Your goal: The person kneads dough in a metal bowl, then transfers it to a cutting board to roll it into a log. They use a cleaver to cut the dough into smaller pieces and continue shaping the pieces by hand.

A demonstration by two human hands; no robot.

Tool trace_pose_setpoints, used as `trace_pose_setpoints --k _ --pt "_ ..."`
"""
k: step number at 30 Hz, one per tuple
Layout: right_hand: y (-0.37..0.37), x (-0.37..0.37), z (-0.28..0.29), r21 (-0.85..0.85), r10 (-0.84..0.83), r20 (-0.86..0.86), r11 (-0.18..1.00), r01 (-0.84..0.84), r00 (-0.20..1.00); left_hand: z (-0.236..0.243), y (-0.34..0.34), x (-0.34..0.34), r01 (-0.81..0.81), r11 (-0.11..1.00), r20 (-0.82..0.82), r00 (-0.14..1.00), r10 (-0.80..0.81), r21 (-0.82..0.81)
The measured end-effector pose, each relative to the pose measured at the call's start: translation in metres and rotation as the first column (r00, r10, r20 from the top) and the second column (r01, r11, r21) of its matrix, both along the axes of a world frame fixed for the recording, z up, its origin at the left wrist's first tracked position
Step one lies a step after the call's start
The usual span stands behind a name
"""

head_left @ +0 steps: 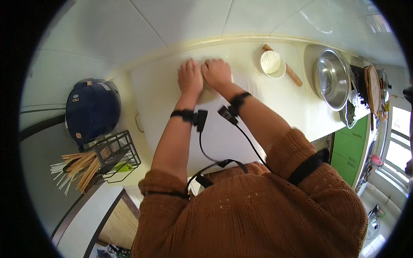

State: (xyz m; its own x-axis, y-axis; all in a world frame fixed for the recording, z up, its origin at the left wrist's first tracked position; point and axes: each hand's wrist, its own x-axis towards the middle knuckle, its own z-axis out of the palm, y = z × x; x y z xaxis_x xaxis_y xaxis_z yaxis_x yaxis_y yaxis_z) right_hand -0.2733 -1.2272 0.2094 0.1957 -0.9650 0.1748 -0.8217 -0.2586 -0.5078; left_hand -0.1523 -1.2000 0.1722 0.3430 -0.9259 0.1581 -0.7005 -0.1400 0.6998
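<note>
Side by side on a white board (pixel 215 142), my left hand (pixel 190 79) and my right hand (pixel 216 73) press down near its far part. Both sets of fingers are curled downward and slightly blurred. A pale bit of something shows at the edge of my right hand; what lies under the palms is mostly hidden. To the right of my hands stands a white cup (pixel 272 64) filled with white powder that looks like flour. A wooden rolling pin (pixel 294 76) lies partly behind the cup.
Steel bowls (pixel 333 79) stand at the right, beside a container of chopped greens (pixel 351 112). At the left are a dark blue appliance (pixel 92 111) and a black wire rack (pixel 118 150) with chopsticks (pixel 81 167). A tiled wall (pixel 189 21) rises behind the counter.
</note>
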Motion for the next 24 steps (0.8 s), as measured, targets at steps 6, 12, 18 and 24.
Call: trace_pose_setpoints --k 6,12,18,24 --pt "0.137 -0.052 0.032 -0.033 0.069 0.185 0.997 -0.064 0.98 0.067 0.149 -0.02 0.293 0.955 -0.098 0.95 -0.296 -0.041" --pt "0.175 -0.047 -0.01 -0.303 0.097 0.053 0.95 -0.076 0.994 0.026 0.182 -0.046 0.206 0.969 0.369 0.918 -0.144 -0.136" --pt "0.078 -0.018 -0.012 -0.267 -0.007 -0.014 0.964 0.003 1.0 0.013 0.088 -0.028 0.075 0.99 0.349 0.937 -0.03 -0.116" --pt "0.008 0.0 -0.019 -0.181 -0.028 0.026 0.983 0.032 0.999 0.007 0.016 0.0 0.13 0.981 0.34 0.937 -0.075 -0.143"
